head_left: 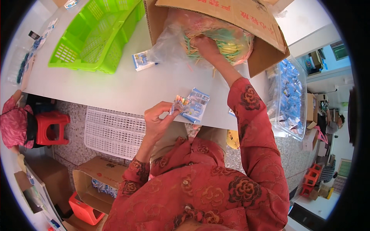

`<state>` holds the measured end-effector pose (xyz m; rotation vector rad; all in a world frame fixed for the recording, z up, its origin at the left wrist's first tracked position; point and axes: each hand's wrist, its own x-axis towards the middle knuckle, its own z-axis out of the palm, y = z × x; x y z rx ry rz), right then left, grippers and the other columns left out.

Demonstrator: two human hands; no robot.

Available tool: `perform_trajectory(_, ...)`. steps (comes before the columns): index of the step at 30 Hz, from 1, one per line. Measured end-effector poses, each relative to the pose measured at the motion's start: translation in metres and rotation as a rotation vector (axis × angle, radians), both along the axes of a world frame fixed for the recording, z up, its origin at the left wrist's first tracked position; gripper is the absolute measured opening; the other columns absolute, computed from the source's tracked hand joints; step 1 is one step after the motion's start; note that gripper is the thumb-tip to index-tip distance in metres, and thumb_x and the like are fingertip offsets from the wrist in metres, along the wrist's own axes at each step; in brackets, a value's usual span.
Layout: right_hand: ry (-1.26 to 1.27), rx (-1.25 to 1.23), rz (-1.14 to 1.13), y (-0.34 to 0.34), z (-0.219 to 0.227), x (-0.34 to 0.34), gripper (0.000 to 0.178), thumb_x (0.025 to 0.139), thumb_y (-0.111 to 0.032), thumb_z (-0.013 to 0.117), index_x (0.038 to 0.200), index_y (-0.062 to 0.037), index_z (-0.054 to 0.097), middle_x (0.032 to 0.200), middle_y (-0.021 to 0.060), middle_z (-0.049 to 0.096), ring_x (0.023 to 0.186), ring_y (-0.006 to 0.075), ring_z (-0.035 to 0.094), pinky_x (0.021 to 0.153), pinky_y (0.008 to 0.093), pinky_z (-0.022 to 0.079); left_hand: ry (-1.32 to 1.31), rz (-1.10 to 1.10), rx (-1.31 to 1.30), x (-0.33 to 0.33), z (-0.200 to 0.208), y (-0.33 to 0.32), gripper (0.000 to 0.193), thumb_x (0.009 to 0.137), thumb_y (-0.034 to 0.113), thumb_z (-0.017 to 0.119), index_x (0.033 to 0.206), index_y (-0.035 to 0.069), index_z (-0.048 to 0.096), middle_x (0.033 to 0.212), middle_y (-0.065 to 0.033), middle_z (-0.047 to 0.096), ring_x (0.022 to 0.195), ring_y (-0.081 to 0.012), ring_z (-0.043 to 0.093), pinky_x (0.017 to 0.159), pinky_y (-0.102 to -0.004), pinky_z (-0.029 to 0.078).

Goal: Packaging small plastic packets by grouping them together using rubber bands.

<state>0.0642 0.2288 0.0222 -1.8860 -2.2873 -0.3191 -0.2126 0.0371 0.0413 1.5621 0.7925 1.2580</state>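
Observation:
My left hand (157,118) is closed in a pinch at the table's front edge. Between thumb and fingers is a small bundle of coloured sticks (182,101). Right against it lies a flat blue-and-white packet (197,104); whether my fingers hold this too, I cannot tell. Farther off, my right hand (207,47) reaches into a clear plastic bag (167,45) inside an open cardboard box (219,8). Its bent fingers are closed among many thin green, yellow and pink sticks (230,49), with the fingertips partly hidden.
A green basket (110,54) and another blue-and-white packet (143,61) rest on the white table (146,86). At right, a clear bin (283,125) holds many blue packets. Below are a white crate (115,133), cartons and red stools (54,125). A person in pink (17,125) sits left.

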Motion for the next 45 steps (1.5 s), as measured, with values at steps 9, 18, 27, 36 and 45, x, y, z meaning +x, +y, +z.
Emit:
perform_trajectory(9, 1.188, -0.185, 0.056, -0.072, 0.028, 0.018, 0.007, 0.082, -0.008, 0.058, 0.079, -0.002, 0.059, 0.063, 0.0125, 0.06, 0.058, 0.0265, 0.058, 0.059, 0.0311, 0.047, -0.014, -0.021, -0.01, 0.005, 0.0, -0.003, 0.009, 0.076, -0.006, 0.068, 0.085, -0.004, 0.067, 0.083, -0.0088, 0.067, 0.075, -0.0134, 0.061, 0.068, -0.0248, 0.047)
perform_trajectory(18, 0.957, -0.185, 0.034, -0.167, 0.001, 0.007, 0.002, 0.085, -0.004, 0.06, 0.083, -0.0018, 0.059, 0.075, -0.0001, 0.06, 0.066, 0.0069, 0.054, 0.061, 0.0234, 0.047, -0.026, -0.084, 0.043, 0.018, 0.012, -0.003, 0.011, 0.08, -0.004, 0.068, 0.089, -0.007, 0.064, 0.086, -0.0066, 0.065, 0.077, -0.0096, 0.056, 0.07, -0.0226, 0.045)
perform_trajectory(27, 1.633, -0.278, 0.367, -0.219, 0.145, -0.02, 0.006, 0.087, -0.002, 0.06, 0.093, -0.0007, 0.06, 0.088, 0.0047, 0.063, 0.074, 0.0092, 0.058, 0.066, 0.0228, 0.048, 0.031, -0.099, 0.033, 0.031, 0.018, -0.014, 0.009, 0.08, -0.003, 0.068, 0.088, -0.005, 0.066, 0.083, -0.0046, 0.065, 0.075, -0.0088, 0.055, 0.07, -0.0229, 0.044)
perform_trajectory(36, 1.471, -0.282, 0.388, -0.237, 0.147, -0.03, 0.006, 0.089, -0.004, 0.062, 0.094, -0.0013, 0.062, 0.087, 0.0003, 0.063, 0.076, 0.0038, 0.056, 0.065, 0.0188, 0.046, -0.002, -0.107, 0.016, 0.042, 0.017, -0.015, 0.007, 0.078, -0.006, 0.068, 0.083, -0.003, 0.065, 0.083, -0.0062, 0.066, 0.076, -0.0103, 0.058, 0.071, -0.024, 0.045)
perform_trajectory(45, 1.492, -0.321, 0.393, -0.239, 0.154, -0.034, 0.011, 0.085, 0.003, 0.061, 0.096, -0.0008, 0.061, 0.09, 0.0033, 0.06, 0.078, 0.0073, 0.055, 0.066, 0.0218, 0.046, -0.012, -0.072, 0.017, 0.041, 0.013, -0.013, 0.009, 0.076, -0.008, 0.069, 0.08, -0.002, 0.064, 0.082, -0.0072, 0.066, 0.076, -0.0108, 0.059, 0.071, -0.0247, 0.046)
